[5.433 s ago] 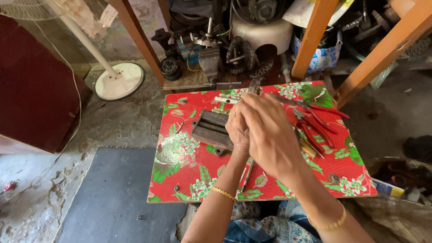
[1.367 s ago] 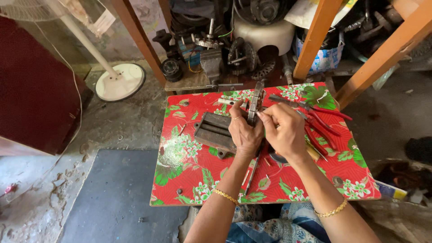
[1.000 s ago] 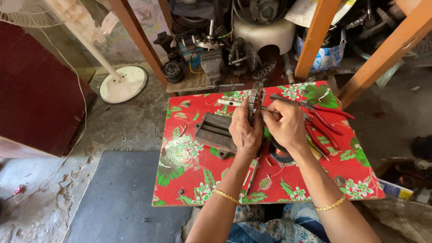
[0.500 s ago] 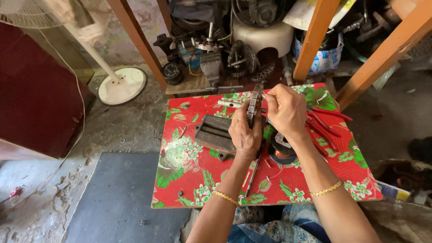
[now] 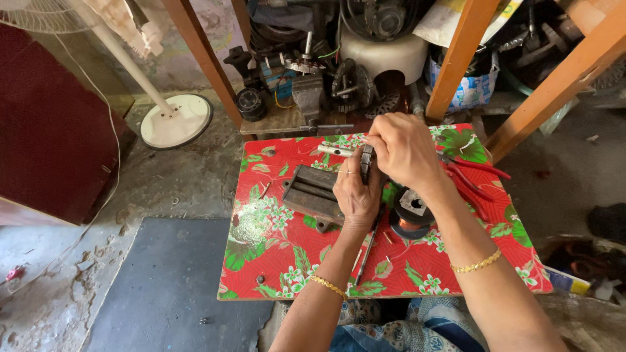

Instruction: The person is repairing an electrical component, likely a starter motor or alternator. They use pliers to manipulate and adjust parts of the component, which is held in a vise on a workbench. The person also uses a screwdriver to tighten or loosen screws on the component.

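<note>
dark metal bar point(image 5: 366, 161) (upright on the red floral board point(image 5: 274, 261)) pinched by left hand point(image 5: 355, 192); right hand point(image 5: 404, 150) seemingly clasps its top.

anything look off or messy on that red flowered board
Nothing looks spilled or broken. The board carries loose bits: a small screw near its front left corner and a short metal tube at the back. Both hands, left hand and right hand, grip a narrow metal part.

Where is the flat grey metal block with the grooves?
In the head view, the flat grey grooved metal block lies on the red flowered board, just left of the left hand.
</note>
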